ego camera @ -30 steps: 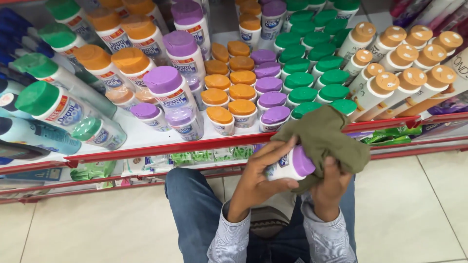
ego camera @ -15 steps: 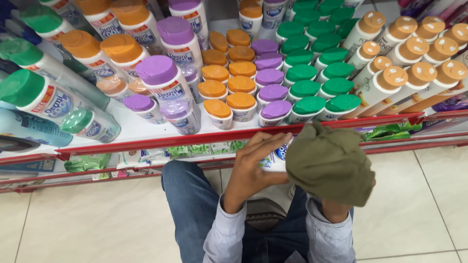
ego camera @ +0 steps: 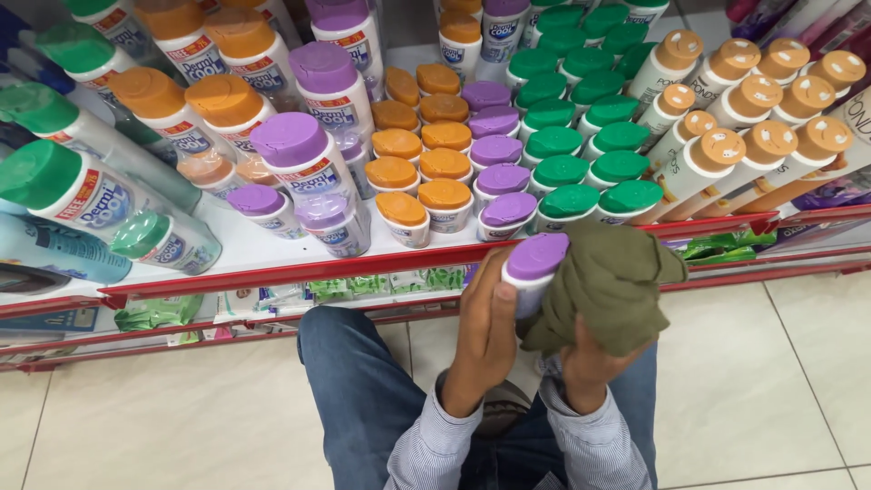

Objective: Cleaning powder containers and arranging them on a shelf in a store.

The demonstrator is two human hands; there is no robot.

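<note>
Purple-capped bottle [ego camera: 531, 272] sits in front of the red shelf edge [ego camera: 363, 263], your left hand [ego camera: 485, 336] wrapped around its side, body mostly hidden. Your right hand [ego camera: 590, 358] presses an olive cloth [ego camera: 612, 286] against it, fingers concealed. Below: jeans, pale floor tiles [ego camera: 753, 363].
</note>
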